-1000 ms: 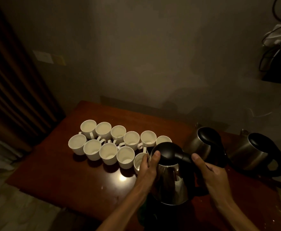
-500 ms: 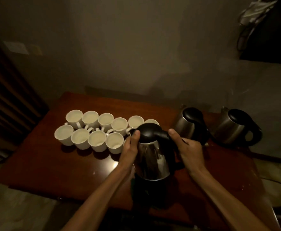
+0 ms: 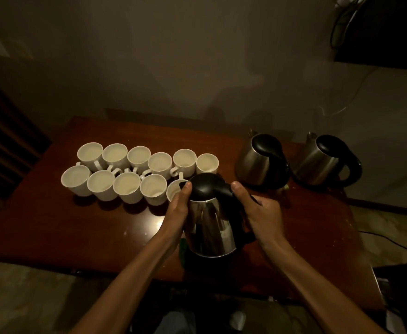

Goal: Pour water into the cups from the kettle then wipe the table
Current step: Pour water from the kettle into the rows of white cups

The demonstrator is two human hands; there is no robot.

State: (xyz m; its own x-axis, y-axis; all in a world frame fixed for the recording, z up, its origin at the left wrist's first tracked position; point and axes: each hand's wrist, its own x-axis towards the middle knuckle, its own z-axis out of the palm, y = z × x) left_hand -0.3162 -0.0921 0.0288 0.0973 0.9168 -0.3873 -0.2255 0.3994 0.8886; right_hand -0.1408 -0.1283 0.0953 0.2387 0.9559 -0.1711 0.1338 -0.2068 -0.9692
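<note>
A steel kettle (image 3: 211,224) with a black lid is held above the near middle of the reddish wooden table (image 3: 53,225), tilted a little toward the cups. My left hand (image 3: 179,208) presses flat against its left side, thumb on the lid. My right hand (image 3: 261,212) is wrapped around its black handle. Several white cups (image 3: 125,174) stand in two rows on the left half of the table. The nearest cup (image 3: 174,190) sits just under the kettle's spout, partly hidden by my left hand.
Two more steel kettles with black lids stand at the back right, one (image 3: 260,161) close to my right hand, the other (image 3: 325,162) near the table's right edge. A wall runs behind the table. A cable (image 3: 390,239) lies on the floor at right.
The view has shifted a little, so the table sits slightly further right and lower in the frame. Both hands keep the same hold on the kettle by the nearest cup.
</note>
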